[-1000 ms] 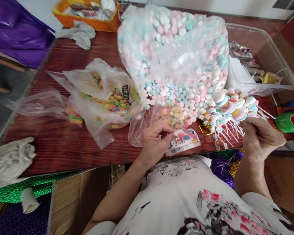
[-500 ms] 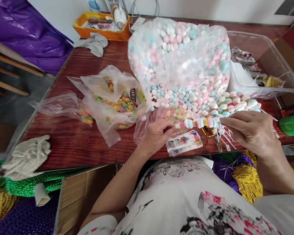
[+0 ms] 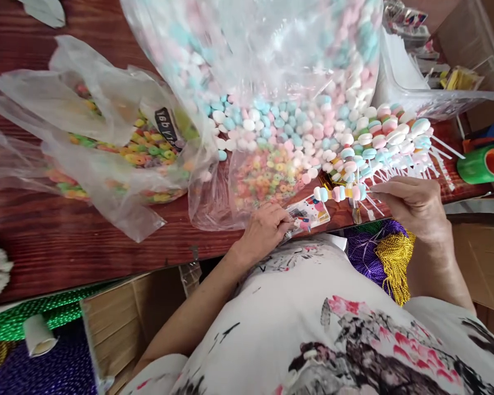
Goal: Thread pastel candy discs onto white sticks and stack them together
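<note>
In my right hand (image 3: 415, 208), thumb and fingertips pinch the white stick of a skewer (image 3: 341, 193) threaded with pastel marshmallows and coloured rings. The skewer points left, held level above the table's front edge. My left hand (image 3: 267, 226) is closed with its fingertips on the edge of a small printed plastic bag (image 3: 318, 212), which lies with others at the table edge. Just behind that hand sits a clear bag of coloured cereal rings (image 3: 265, 175). Finished-looking marshmallow skewers (image 3: 389, 134) are heaped beyond my right hand, their white sticks pointing toward me.
A big clear bag of marshmallows (image 3: 267, 49) fills the back, spilling forward. Left of it lies another bag of cereal rings (image 3: 119, 137). At right stand a clear plastic bin (image 3: 456, 99) and a green tape roll (image 3: 483, 164). Bead strands (image 3: 395, 263) hang below the edge.
My view has dropped closer to the table. My left hand has left the skewer's far end and moved down to the printed bags. The skewer stays in my right hand.
</note>
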The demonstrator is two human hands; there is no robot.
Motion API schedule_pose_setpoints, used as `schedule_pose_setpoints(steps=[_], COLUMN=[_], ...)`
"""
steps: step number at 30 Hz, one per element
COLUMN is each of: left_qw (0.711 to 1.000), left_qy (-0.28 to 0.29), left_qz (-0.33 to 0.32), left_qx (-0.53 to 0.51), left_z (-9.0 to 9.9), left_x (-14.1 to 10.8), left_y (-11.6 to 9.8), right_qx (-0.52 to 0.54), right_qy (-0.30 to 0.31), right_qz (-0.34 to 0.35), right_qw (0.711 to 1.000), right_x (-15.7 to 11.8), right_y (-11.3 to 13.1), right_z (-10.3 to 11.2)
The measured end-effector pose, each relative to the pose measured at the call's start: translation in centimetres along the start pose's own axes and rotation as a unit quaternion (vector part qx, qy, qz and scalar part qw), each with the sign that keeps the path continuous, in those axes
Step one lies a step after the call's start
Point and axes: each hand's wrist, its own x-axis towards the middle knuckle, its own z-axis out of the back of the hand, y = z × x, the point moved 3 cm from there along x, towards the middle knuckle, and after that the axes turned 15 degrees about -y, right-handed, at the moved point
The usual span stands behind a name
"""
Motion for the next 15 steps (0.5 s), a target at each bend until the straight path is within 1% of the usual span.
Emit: schedule_pose_setpoints(steps=[3,5,7,9,10,12,13,15], left_qw=[0.998,0.997,0.994,0.98,0.968,0.931,0.909,0.865], left_qy=[0.041,0.044,0.028,-0.002,-0.019,-0.046,-0.049,-0.044], left_qz=[-0.007,-0.001,0.032,0.098,0.14,0.229,0.272,0.344], left_qx=[-0.036,-0.061,-0.105,-0.171,-0.208,-0.279,-0.31,-0.362], left_z=[0.7,1.1,1.3,1.6,1.8,2.0,2.0,2.1], left_x=[0.2,0.2,0.1,0.2,0.3,0.6,0.8,1.2], left_y=[0.2,0.3,0.4,0.7,0.8,1.1,1.2,1.2], right_qx=[0.079,0.108,0.133,0.168,0.19,0.252,0.289,0.365], right_qy=[-0.038,-0.061,-0.082,-0.111,-0.126,-0.147,-0.148,-0.13], right_qz=[-0.052,-0.078,-0.118,-0.176,-0.21,-0.269,-0.29,-0.305], right_qw=[0.995,0.989,0.981,0.964,0.951,0.918,0.9,0.87], right_x=[-1.1,-1.5,-1.8,-2.2,-2.4,-2.6,-2.6,-2.0], right_y=[-0.2,-0.2,0.1,0.6,1.1,2.6,3.6,5.8], right_z=[-0.7,-1.2,-1.8,-2.7,-3.2,-4.7,-5.5,-7.4])
